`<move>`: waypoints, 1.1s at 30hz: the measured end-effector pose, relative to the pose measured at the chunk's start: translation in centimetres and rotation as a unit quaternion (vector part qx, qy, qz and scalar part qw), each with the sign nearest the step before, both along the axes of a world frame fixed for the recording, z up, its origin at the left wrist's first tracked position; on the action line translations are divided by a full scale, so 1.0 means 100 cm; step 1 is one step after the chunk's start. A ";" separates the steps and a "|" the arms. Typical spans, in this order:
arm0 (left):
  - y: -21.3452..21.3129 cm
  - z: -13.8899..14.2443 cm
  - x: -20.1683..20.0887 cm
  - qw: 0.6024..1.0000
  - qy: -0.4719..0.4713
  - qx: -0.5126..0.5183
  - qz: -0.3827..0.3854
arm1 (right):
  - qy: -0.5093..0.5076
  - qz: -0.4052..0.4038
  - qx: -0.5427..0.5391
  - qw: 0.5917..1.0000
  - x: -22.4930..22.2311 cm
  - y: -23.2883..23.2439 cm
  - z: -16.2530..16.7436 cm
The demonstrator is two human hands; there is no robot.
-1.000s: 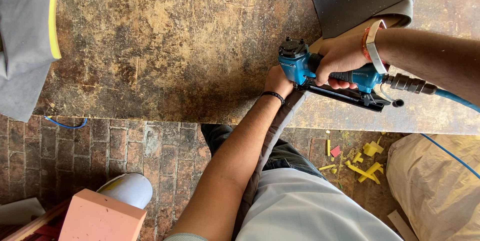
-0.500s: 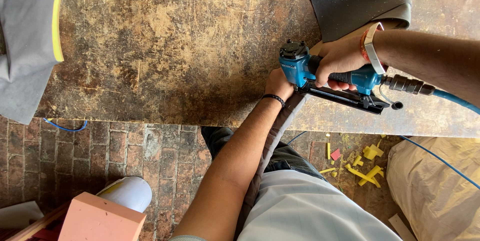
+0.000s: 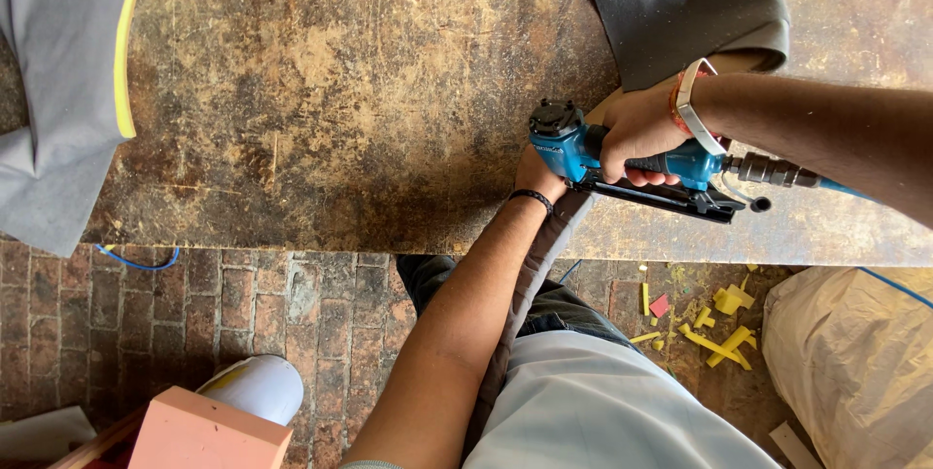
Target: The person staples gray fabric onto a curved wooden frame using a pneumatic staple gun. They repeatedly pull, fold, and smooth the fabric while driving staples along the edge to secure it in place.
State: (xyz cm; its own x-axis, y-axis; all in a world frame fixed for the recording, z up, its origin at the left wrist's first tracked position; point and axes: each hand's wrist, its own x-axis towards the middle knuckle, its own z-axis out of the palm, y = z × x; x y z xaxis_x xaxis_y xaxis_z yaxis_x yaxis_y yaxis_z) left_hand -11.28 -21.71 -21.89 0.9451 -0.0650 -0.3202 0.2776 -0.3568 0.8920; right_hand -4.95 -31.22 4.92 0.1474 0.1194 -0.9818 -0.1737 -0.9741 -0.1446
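My right hand (image 3: 637,134) grips the handle of a blue pneumatic staple gun (image 3: 583,148), whose head points down at a worn wooden workbench (image 3: 340,109). An air hose (image 3: 777,175) runs off its rear to the right. My left hand (image 3: 536,175), with a dark band on the wrist, sits just under the gun's head and presses on a strip of grey-brown fabric (image 3: 539,265) that hangs over the bench's front edge. What the fingers hold is hidden by the tool. A dark grey folded fabric piece (image 3: 680,22) lies behind the gun.
Grey cloth with a yellow edge (image 3: 68,80) drapes over the bench's left end. Below is a brick floor with yellow foam scraps (image 3: 719,328), a pale sack (image 3: 855,352) at right, a pink foam block (image 3: 209,435) and a white object (image 3: 258,386) at bottom left, and a blue cable (image 3: 136,263).
The view has shifted slightly; both hands and the staple gun stay at the same spot on the bench edge.
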 end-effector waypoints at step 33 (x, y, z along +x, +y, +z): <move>0.209 -0.004 0.011 0.996 0.066 0.052 -0.005 | -0.222 -0.714 0.319 0.582 0.005 -0.003 -0.201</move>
